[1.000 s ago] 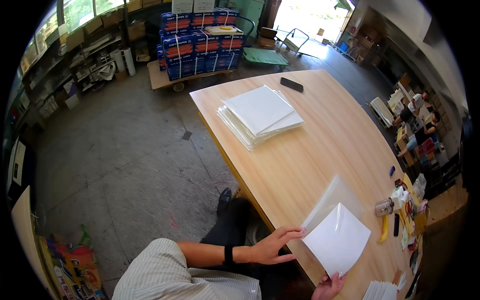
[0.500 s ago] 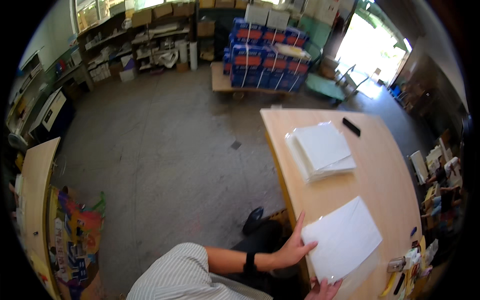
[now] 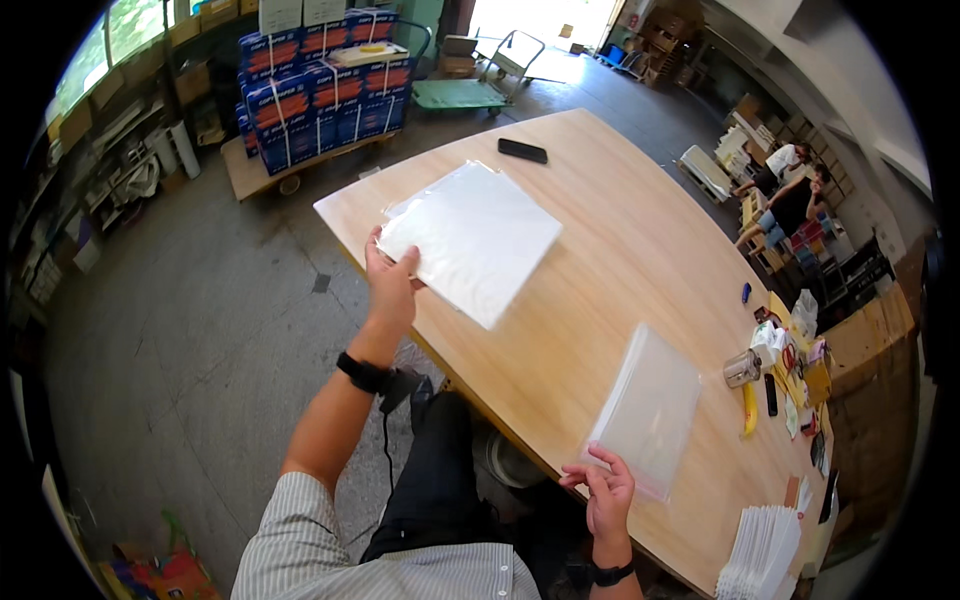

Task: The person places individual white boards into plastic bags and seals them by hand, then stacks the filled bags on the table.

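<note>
My left hand (image 3: 392, 280) grips the near left edge of a white sheet in a clear plastic sleeve (image 3: 485, 245), thumb on top. The sleeve lies over the pile at the table's far left, hiding most of what is under it. Beside the table's front edge, my right hand (image 3: 605, 490) is open with its fingers apart and slightly bent. It is nearest the lower end of a stack of clear plastic sleeves (image 3: 648, 410). Whether its fingertips touch that stack I cannot tell.
On the wooden table (image 3: 590, 250) lie a black oblong object (image 3: 522, 151), a metal container (image 3: 741, 369) and a stack of white folded sheets (image 3: 762, 548). Blue and orange boxes (image 3: 335, 105) stand on a wooden platform, near a green trolley (image 3: 458, 95). Two people (image 3: 790, 190) are at the far right.
The view has swung right. My left hand has carried the sleeved white sheet from the near part of the table to the pile. My right hand is now apart from it, by the clear sleeves.
</note>
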